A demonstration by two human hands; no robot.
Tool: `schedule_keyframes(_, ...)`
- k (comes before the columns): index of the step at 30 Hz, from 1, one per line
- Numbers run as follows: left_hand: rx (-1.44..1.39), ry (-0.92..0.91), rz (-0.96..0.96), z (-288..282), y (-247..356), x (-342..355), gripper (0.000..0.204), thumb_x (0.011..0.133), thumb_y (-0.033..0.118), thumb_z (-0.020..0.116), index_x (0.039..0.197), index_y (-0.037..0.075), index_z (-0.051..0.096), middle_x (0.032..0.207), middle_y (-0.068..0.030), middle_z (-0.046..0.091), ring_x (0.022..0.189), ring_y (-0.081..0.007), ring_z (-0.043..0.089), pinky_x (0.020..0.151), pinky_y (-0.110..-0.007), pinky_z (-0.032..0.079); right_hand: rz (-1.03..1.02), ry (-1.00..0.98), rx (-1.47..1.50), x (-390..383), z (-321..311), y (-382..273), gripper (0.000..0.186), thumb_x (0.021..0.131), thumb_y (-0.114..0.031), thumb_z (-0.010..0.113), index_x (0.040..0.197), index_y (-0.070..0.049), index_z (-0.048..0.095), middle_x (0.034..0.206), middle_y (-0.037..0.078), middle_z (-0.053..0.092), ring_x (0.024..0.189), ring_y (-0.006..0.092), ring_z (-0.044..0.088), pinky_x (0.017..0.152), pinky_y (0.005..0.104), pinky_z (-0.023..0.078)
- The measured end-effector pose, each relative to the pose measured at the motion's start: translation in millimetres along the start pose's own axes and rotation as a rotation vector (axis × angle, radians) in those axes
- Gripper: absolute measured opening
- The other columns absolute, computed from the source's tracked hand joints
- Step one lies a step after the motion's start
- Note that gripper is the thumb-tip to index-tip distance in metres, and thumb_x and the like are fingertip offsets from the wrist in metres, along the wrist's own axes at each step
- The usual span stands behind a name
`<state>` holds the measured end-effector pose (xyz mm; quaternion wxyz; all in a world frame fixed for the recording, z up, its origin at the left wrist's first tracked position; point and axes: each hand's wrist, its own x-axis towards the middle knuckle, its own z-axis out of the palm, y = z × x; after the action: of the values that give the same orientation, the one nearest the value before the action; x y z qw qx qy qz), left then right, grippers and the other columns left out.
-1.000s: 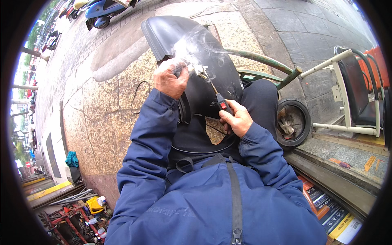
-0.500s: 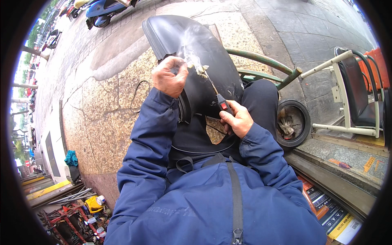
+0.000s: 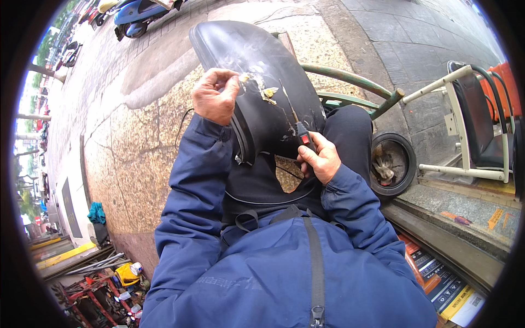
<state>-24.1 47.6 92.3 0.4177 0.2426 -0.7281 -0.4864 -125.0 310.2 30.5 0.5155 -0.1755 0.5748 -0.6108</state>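
Note:
A curved black plastic fender [image 3: 246,46] rests across my lap, with yellowish-white melted residue [image 3: 268,94] and scratches on its surface. My right hand [image 3: 322,158] grips a soldering iron [image 3: 303,136] by its black handle, which carries a red switch. The iron's thin metal rod points up and away over the fender; its tip looks clear of the residue. On the fender's left side, my left hand [image 3: 216,97] is closed in a pinch. A small yellowish scrap [image 3: 244,78] shows at its thumb tip; the fingers partly hide it.
Green metal tubing [image 3: 355,80] runs behind the fender. To the right are a small tyre [image 3: 409,164] with a rag inside and a metal-framed chair [image 3: 484,126]. Red metal parts [image 3: 90,298] lie at lower left. A blue scooter [image 3: 136,19] stands far off.
My left hand has drawn left, away from the residue, with the yellowish scrap. The iron's rod has lifted off the residue and swung right. The thick smoke has thinned.

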Motion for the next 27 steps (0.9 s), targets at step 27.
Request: schedule_keyframes(27,0.242,-0.493,0.248,189.0,45.2,152.8,0.014,0.095,0.013,0.072,0.101,0.000,0.075,0.091,-0.0031,0.075,0.084,-0.0087,0.067,0.078,-0.024,0.053,-0.460,0.381,0.511,-37.4,-65.4,-8.1,0.045,0.099,-0.031,0.072,0.125,-0.004,0.048,0.095,0.011,0.066,0.076,0.0175,0.066,0.066,0.0329,0.058)
